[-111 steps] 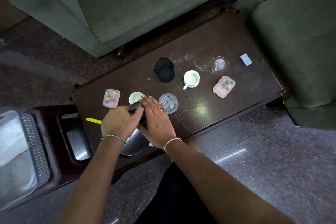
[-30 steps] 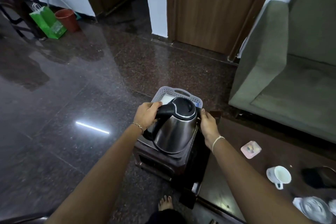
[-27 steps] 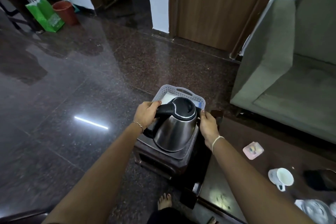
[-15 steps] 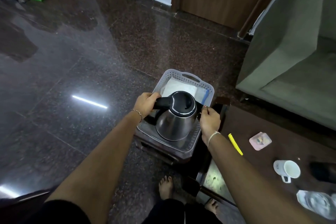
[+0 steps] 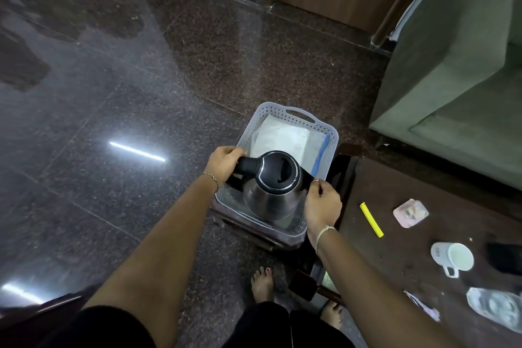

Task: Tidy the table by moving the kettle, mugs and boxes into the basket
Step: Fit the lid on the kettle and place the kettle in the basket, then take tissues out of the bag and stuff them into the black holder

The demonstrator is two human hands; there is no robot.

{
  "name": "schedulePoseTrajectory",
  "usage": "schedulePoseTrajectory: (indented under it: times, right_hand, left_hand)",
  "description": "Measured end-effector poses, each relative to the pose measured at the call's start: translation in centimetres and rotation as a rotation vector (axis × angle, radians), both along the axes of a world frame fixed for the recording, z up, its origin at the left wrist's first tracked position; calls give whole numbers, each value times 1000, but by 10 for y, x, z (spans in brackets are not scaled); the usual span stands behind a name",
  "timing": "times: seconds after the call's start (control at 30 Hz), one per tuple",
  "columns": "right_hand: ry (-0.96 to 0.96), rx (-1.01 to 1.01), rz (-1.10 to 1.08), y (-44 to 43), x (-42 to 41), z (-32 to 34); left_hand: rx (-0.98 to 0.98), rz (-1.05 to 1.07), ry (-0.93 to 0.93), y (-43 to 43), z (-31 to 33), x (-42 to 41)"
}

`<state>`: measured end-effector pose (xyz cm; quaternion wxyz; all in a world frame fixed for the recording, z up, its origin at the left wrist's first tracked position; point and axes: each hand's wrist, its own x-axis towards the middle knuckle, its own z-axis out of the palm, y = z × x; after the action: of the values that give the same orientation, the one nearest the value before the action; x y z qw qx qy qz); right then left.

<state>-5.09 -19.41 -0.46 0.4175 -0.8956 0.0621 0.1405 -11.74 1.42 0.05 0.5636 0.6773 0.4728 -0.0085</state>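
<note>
Your left hand (image 5: 224, 159) is wrapped round the handle of the kettle (image 5: 272, 192), your right hand (image 5: 322, 202) pinches its spout side, and it sits upright in the basket (image 5: 330, 135) at its near end.

kettle (image 5: 275, 192) base hides basket (image 5: 293, 118) floor; black cup (image 5: 505, 260) cut off at right edge; pink box (image 5: 411, 212) contents blurred.

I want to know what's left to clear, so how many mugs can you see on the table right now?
1. A white mug stands on the dark table, toward its right side, handle pointing at the person. The view cuts off at the right edge, so more may be out of sight.
</note>
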Motion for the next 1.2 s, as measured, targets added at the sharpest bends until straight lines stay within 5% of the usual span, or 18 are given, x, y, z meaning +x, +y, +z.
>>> schedulePoseTrajectory:
  times: [0.67, 1.2]
  right_hand:
    - [131, 181, 103, -25, 22, 3]
    - [209, 131, 356, -63, 133, -14]
  left_hand:
    - [264, -182, 94, -16, 23, 41]
    - [404, -254, 179, -153, 10, 153]
